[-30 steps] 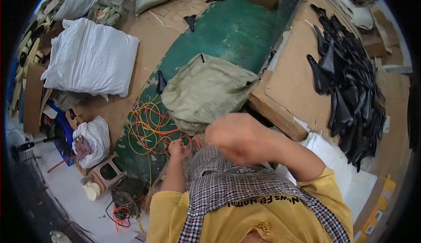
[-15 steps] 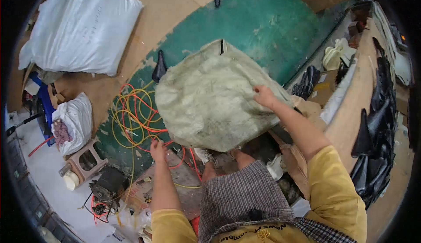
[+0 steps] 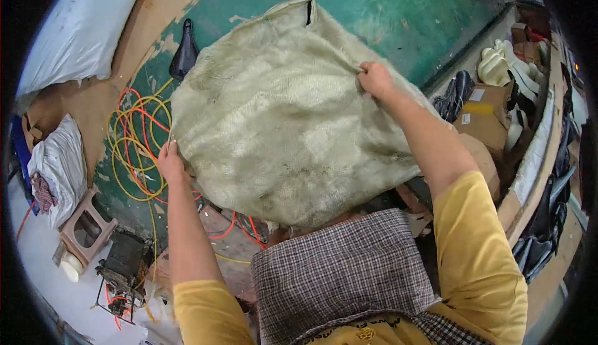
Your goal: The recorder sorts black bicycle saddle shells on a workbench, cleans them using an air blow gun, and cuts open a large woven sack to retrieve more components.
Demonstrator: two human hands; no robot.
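A large pale green woven sack spreads in front of me above the floor, its cloth wrinkled and stained. Its left edge is pinched by my left hand, closed at the rim of the cloth. My right hand is closed on a fold of the same sack toward its upper right side. A short black slit or strip shows at the sack's far corner. Just past the upper left edge lies a black bicycle saddle on the green floor. What lies under the sack is hidden.
Tangled yellow and orange hoses lie left of the sack. Farther left are a white bag, a beige plastic stool and a dark machine. A cardboard box and black saddle covers fill the right side.
My left hand has moved up and left from beside the hoses to the sack's edge and taken hold. The sack looks larger and nearer, and my right hand still grips it.
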